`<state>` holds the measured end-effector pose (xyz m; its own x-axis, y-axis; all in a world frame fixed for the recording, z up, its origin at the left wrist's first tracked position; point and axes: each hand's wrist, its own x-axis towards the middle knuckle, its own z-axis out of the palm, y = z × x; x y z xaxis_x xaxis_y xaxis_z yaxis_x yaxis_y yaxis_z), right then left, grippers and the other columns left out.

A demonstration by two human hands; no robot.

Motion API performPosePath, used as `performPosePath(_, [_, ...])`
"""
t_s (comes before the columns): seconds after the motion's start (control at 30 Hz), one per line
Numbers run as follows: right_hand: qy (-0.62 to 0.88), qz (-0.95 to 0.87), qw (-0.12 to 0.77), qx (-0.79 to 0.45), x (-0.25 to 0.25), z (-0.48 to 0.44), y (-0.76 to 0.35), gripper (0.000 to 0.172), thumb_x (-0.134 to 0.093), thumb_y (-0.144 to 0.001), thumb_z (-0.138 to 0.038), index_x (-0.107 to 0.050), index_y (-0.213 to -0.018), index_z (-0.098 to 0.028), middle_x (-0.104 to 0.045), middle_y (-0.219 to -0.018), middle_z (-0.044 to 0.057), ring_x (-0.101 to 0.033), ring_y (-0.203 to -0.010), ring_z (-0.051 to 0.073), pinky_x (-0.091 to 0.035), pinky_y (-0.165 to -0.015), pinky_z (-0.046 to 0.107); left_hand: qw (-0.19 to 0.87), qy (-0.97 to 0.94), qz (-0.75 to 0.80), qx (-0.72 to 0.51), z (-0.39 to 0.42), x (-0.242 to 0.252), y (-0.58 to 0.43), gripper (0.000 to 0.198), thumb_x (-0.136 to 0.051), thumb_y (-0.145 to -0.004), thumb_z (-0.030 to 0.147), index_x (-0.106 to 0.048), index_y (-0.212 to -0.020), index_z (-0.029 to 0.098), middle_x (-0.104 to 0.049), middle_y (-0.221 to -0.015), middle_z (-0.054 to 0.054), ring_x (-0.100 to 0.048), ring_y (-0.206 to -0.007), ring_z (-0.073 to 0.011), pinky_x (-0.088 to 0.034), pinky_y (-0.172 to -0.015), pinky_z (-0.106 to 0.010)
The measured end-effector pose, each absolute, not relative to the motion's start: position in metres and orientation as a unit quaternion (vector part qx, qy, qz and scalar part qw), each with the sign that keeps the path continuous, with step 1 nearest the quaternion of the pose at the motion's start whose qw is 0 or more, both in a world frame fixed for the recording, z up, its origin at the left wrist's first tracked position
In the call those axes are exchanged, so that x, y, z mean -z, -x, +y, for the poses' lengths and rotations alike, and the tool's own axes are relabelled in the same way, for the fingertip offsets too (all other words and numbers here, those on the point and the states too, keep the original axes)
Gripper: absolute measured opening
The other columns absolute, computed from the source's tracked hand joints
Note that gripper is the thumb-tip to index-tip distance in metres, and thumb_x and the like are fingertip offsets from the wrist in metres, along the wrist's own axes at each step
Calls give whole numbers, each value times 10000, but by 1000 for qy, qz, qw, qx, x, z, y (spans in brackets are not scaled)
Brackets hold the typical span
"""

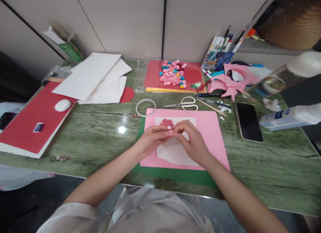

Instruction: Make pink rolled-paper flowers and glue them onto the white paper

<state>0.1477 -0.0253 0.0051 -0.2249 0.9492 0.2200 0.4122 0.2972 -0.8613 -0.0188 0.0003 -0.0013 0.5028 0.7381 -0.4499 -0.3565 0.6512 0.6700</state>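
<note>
My left hand [152, 139] and my right hand [192, 141] meet over a white sheet [175, 151]. Between their fingertips they pinch a small pink paper flower [171, 133], partly hidden by the fingers. A tiny white square [169, 127] shows just behind it; whether it touches the fingers I cannot tell. Several rolled pink paper rosettes [165, 122] sit at the top of the white sheet. Under that sheet lies a pink sheet [210, 136], and a green sheet [173, 175] is beneath both.
Scissors [187, 104], a tape roll [145, 107] and a phone [249, 122] lie around the sheets. Small pink, blue and yellow flowers [173, 74] are heaped on a red packet [152, 72]. White papers [92, 79] and a mouse [62, 105] are left, bottles [291, 117] right.
</note>
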Motion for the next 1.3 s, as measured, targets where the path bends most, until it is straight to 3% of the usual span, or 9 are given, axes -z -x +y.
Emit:
performPosePath(0.27, [506,-703,395,-307,-5,-27,-146,51,-498,-830,-207,-543,-842,-229,-544,-871,30,-540,-805,156,-456,-718,314,802,-291,383,-355,-1,6,20,141,-723,-631,192,-689,-765,164,-642,-751,-26,-582,-740,-123,-411,-754,-282])
performPosePath(0.57, [559,-689,396,-238,-10,-32,-142,58,-566,-756,-173,-541,-730,-219,-565,-767,7,-542,-735,155,-430,-700,323,664,-431,448,-416,-4,5,18,146,-731,-613,226,-668,-731,168,-668,-822,-31,-604,-794,-153,-451,-766,-291])
performPosePath(0.93, [575,-663,395,-271,-7,-34,-140,52,-561,-760,-176,-572,-737,-222,-584,-770,2,-548,-712,151,-428,-720,333,486,-601,462,-435,-9,-1,16,86,-669,-678,215,-697,-759,206,-666,-801,-56,-579,-787,-171,-430,-748,-296])
performPosePath(1.3, [573,-667,386,-279,-4,-33,-140,45,-568,-759,-176,-565,-746,-219,-574,-773,-3,-544,-718,149,-414,-712,323,455,-619,467,-438,-10,0,16,78,-664,-688,226,-688,-762,221,-660,-789,-42,-572,-759,-169,-419,-725,-292])
